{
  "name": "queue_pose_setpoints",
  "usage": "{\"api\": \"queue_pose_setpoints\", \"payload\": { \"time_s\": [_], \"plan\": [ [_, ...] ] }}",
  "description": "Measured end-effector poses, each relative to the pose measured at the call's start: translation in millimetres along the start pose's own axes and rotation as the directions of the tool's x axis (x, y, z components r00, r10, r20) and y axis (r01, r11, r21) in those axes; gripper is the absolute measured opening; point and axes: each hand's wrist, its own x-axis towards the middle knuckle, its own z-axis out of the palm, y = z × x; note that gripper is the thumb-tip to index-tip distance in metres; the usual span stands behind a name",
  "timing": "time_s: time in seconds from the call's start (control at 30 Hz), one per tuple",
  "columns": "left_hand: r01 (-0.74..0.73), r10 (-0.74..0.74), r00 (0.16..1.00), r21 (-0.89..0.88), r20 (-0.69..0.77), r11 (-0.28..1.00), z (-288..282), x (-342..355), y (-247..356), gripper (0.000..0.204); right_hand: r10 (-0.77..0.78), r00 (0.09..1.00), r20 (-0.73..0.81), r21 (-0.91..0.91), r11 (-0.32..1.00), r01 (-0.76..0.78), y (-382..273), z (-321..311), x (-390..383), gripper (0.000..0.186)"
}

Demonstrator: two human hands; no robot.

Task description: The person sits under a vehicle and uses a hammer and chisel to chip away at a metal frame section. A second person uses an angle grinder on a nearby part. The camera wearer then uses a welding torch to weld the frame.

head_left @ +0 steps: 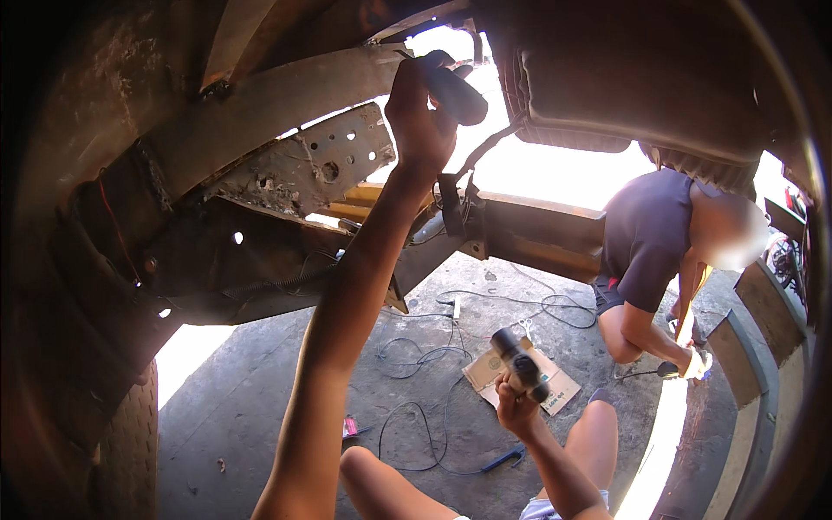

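Note:
My left hand (418, 121) is raised high, its fingers closed round a dark, thick, rounded piece (461, 97). Glare behind it hides what kind of thing this is. Just left of that hand, a rusty metal plate with holes (329, 156) is fixed beneath a curved beam (269, 108). Low on the right, my right hand (517, 409) grips a hammer (520, 364). The hammer's stout head has dark ends and points up and left; most of the handle is hidden. Hammer and hand are over a flat piece of cardboard (563, 386) on the floor.
Another person (650, 234) crouches at the right, hands near the floor. Black cables (425, 351), a white power strip (457, 308), scissors (526, 326) and a blue-handled tool (503, 459) lie on the concrete. A metal crossbeam (542, 230) runs ahead; a dark bulky part (641, 78) hangs overhead.

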Motion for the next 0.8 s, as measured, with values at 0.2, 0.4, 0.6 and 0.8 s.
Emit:
{"api": "queue_pose_setpoints", "payload": {
  "time_s": [0.2,0.4,0.6,0.8],
  "plan": [
    [-0.078,0.077,0.997,0.029,0.030,0.997,-16.9,16.0,54.0,0.036,0.699,0.585,0.412,-0.674,0.666,-0.320,32.0,-42.2,-74.8,0.038],
    [0.065,-0.064,0.998,-0.114,0.009,0.991,-116.5,8.9,127.1,0.026,0.885,0.023,0.464,-0.886,0.464,0.002,82.0,-61.8,-170.9,0.044],
    [0.307,-0.368,0.901,-0.261,-0.229,0.915,-204.1,-27.7,235.2,0.033,0.812,-0.124,0.570,-0.798,0.583,0.151,110.2,-93.1,-260.9,0.041],
    [0.509,-0.528,0.848,-0.196,-0.054,0.838,-271.4,-43.0,295.3,0.038,0.835,-0.205,0.511,-0.852,0.524,0.009,125.7,-119.4,-288.0,0.036]
  ]
}}
